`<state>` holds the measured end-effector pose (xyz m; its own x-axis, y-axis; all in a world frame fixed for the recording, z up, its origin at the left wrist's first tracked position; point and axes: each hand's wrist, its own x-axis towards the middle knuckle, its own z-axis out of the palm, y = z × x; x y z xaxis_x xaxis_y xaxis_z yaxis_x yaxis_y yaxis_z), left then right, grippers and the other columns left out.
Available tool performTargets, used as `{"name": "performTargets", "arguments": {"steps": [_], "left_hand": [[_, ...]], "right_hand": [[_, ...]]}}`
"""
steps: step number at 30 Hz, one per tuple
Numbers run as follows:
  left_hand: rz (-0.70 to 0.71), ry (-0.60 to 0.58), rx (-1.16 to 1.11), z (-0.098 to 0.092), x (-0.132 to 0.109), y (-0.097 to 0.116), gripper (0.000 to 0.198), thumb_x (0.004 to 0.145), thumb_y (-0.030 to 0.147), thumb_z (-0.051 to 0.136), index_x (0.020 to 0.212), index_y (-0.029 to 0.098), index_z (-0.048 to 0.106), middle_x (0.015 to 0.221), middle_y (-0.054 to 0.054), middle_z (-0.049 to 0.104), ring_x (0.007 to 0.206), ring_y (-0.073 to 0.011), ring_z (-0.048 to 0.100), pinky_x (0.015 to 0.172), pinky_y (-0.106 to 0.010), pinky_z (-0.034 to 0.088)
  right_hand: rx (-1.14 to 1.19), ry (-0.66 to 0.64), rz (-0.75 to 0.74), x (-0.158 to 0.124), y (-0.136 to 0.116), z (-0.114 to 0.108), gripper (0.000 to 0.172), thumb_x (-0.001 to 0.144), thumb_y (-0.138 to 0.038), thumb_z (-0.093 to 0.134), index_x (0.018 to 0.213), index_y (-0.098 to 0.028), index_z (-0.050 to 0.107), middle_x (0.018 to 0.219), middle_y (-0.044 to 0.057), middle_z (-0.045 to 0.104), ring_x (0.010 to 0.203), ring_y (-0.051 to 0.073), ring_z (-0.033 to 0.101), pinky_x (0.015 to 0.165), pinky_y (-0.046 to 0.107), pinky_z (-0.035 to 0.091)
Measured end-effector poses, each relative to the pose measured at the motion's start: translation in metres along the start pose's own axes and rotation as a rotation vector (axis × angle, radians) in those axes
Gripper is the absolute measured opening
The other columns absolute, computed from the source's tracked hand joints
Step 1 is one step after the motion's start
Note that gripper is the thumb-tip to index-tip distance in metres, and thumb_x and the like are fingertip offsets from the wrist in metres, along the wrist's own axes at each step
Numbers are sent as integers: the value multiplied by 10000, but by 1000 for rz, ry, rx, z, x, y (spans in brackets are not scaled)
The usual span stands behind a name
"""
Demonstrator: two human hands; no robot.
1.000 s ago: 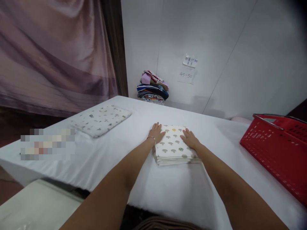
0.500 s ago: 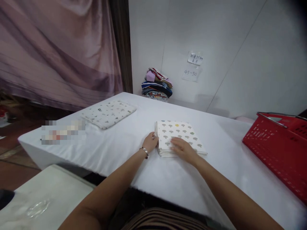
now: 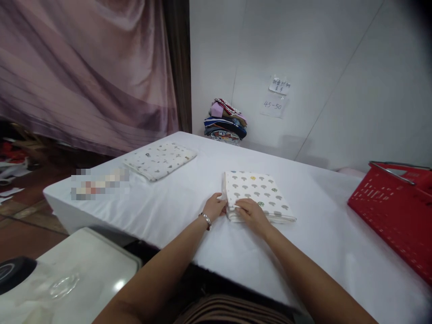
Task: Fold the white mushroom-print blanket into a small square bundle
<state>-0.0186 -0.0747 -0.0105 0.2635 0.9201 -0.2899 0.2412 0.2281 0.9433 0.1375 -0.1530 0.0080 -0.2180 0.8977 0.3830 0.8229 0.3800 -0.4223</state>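
A folded white cloth (image 3: 258, 189) printed with grey mushroom shapes and a few yellow and green ones lies on the white-covered table in front of me. My left hand (image 3: 215, 207) is at its left edge near the front corner, fingers closed on the edge and partly hidden. With bent fingers, my right hand (image 3: 251, 213) pinches the top layer by the same corner. Several layers show along the front edge. Farther left lies a second folded white cloth (image 3: 161, 159) with small scattered prints, untouched.
A red plastic basket (image 3: 391, 211) with a metal handle stands at the right of the table (image 3: 313, 252). Folded clothes (image 3: 225, 121) are stacked beyond the back edge, by the wall. A blurred-out item (image 3: 100, 183) lies at the left. A white surface (image 3: 97, 265) is lower left.
My right hand has moved from lying on the cloth's top to its front left corner, where its fingers now pinch. The left hand stays at the left edge. The view has shifted slightly.
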Motion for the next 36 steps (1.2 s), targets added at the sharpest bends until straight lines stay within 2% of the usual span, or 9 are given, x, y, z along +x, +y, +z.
{"name": "performTargets", "arguments": {"steps": [7,12,15,18,21,24,27,31,36], "left_hand": [[24,-4,-15,-1,-1,-1,561,771,427,590,1221,139,418,790,-43,648,587,-122,602,475,-201,480],[61,-15,75,1,6,-8,697,676,419,683,1251,162,384,862,-47,648,608,-125,605,473,-203,477],[52,-10,120,3,8,-10,681,700,346,652,1285,176,347,924,-53,635,597,-116,596,468,-199,475],[39,5,156,3,7,-6,676,703,312,630,1299,189,334,994,-65,621,619,-120,599,469,-200,475],[20,4,178,2,6,-2,675,710,346,620,1301,193,331,1014,-72,620,653,-136,607,482,-206,475],[7,1,170,3,6,0,722,728,443,595,1331,191,287,1023,-85,618,661,-154,608,482,-221,465],[13,27,207,9,8,1,756,708,443,610,1337,171,291,994,-89,618,688,-175,605,522,-242,459],[66,61,232,12,14,6,681,664,275,629,1283,145,376,887,-56,616,730,-183,587,636,-263,447],[192,143,236,-20,17,15,736,636,215,613,1316,155,339,844,-16,566,739,-154,546,680,-247,413]], "right_hand": [[-128,8,-105,-12,-3,9,249,882,-229,423,1050,-214,606,1101,80,594,1049,205,509,890,383,403],[38,-39,-69,-9,-4,-8,218,839,-277,483,988,-234,637,1078,54,617,1014,200,547,896,364,429],[76,107,140,-8,26,-30,267,856,-348,430,938,-233,657,1070,49,630,1016,199,559,887,356,447],[-93,254,435,-12,73,-54,354,820,-377,452,1059,-178,623,1228,94,540,1149,244,473,954,391,394],[-110,178,781,-21,112,-70,535,788,-391,500,1238,-102,504,1216,153,537,1120,276,499,965,399,369],[97,102,1038,-26,124,-79,719,762,-487,534,1344,-98,371,1172,165,563,1019,265,569,909,372,413],[258,91,1123,-21,121,-86,855,705,-574,575,1380,-124,307,1284,188,473,1058,280,548,899,373,426],[381,55,1113,-11,114,-91,969,618,-568,673,1395,-144,279,1366,195,380,1120,309,506,926,394,413],[594,120,1020,-18,100,-71,999,625,-535,690,1424,-231,171,1328,148,447,973,251,611,832,331,485]]}}
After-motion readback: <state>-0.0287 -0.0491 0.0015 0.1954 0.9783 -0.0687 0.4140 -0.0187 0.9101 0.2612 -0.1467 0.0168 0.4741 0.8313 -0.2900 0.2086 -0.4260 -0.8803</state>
